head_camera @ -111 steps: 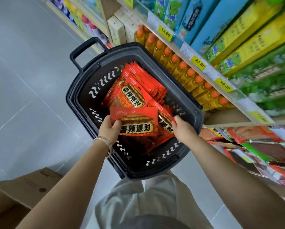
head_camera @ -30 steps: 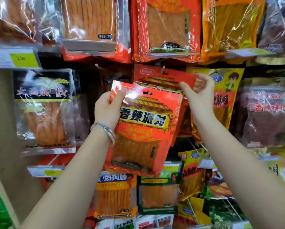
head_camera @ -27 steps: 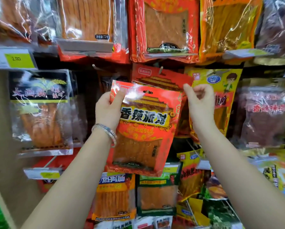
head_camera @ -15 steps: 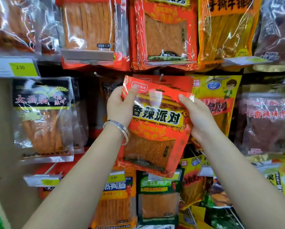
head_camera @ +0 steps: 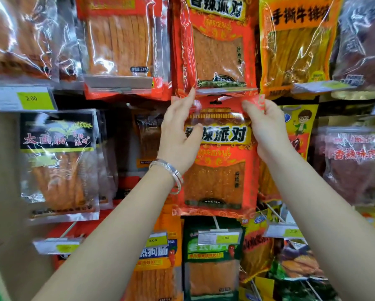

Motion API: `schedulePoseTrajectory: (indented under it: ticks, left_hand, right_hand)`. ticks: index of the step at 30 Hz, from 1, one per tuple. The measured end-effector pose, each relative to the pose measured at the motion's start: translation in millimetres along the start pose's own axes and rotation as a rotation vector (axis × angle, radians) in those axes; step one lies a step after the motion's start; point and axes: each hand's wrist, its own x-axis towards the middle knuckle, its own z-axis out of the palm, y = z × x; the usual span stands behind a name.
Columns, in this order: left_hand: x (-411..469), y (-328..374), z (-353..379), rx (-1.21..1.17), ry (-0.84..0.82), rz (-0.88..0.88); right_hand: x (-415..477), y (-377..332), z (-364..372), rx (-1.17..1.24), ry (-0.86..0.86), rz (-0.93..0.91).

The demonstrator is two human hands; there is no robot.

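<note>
A silver bracelet (head_camera: 168, 173) sits on the wrist of the left hand (head_camera: 180, 137), whose thumb and fingers pinch the upper left edge of the red snack packet (head_camera: 221, 177). The right hand (head_camera: 267, 131) pinches the packet's upper right corner, so it is held upright and flat between the two hands, its hang hole (head_camera: 214, 103) level with their fingertips. Behind, a matching red packet (head_camera: 217, 46) hangs directly above the hands, a black-labelled packet (head_camera: 58, 161) and a 2.00 price tag (head_camera: 31, 98) lie well to the left of the left hand, a yellow cartoon packet (head_camera: 300, 124) shows just beyond the right hand, and a green packet (head_camera: 212, 263) hangs below both.
</note>
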Motion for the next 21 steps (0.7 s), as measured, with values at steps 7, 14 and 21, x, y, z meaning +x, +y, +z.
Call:
schedulePoseTrajectory:
  ticks: [7, 14, 21]
  left_hand:
    - [-5.3, -17.2, 0.8, -0.064, -0.006, -0.017]
    - [-51.5, -78.6, 16.8, 0.323, -0.181, -0.068]
    - [-81.2, -130.5, 27.3, 0.561, -0.455, -0.092]
  right_hand:
    - [5.2, 19.3, -0.8, -0.097, 0.057, -0.003]
    - [-33.1, 69.0, -5.6, -0.503, 0.174, -0.296]
    - [-76.7, 136.3, -0.9, -1.214, -0.108, -0.537]
